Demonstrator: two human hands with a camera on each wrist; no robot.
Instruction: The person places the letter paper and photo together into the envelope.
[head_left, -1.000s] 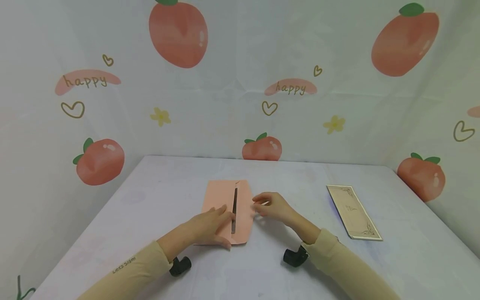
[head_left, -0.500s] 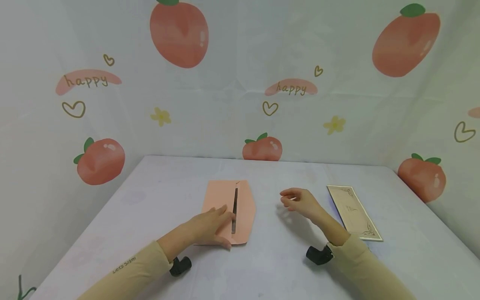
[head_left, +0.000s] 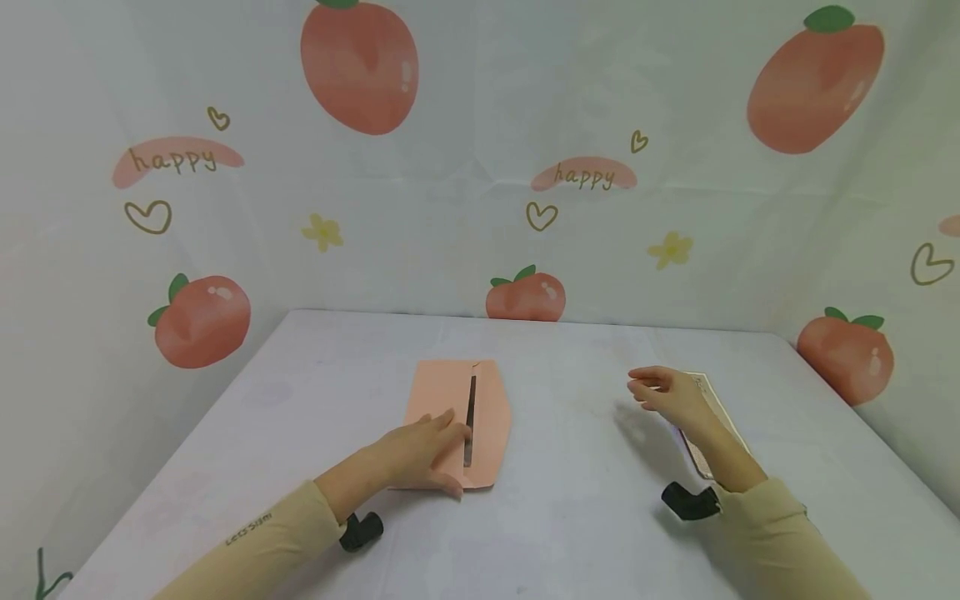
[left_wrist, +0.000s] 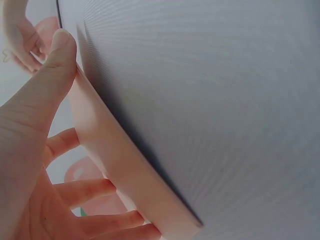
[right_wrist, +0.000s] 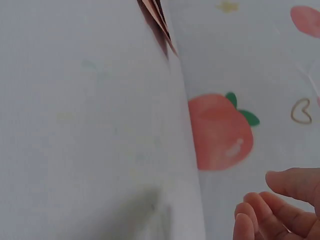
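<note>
A peach-pink envelope (head_left: 491,417) lies on the white table left of the middle, a dark slit running along it beside the flap on its right. My left hand (head_left: 423,452) rests on the envelope with fingers spread. In the left wrist view the thumb (left_wrist: 62,50) lies by the envelope's near edge (left_wrist: 117,150). Over at the right, my right hand (head_left: 670,397) hovers above the left side of a cream card (head_left: 709,392) with an ornate border. Its fingers (right_wrist: 275,212) are loosely bent with nothing between them. Hand and forearm hide much of the card.
Black wrist cameras hang under both cuffs, the left one (head_left: 362,532) and the right one (head_left: 688,502), low over the white table (head_left: 570,517). Behind the table stands a white cloth backdrop (head_left: 450,225) printed with peaches.
My right hand has moved right, from the envelope's flap edge to over the cream card, which it now partly covers. The left hand and the envelope have stayed put.
</note>
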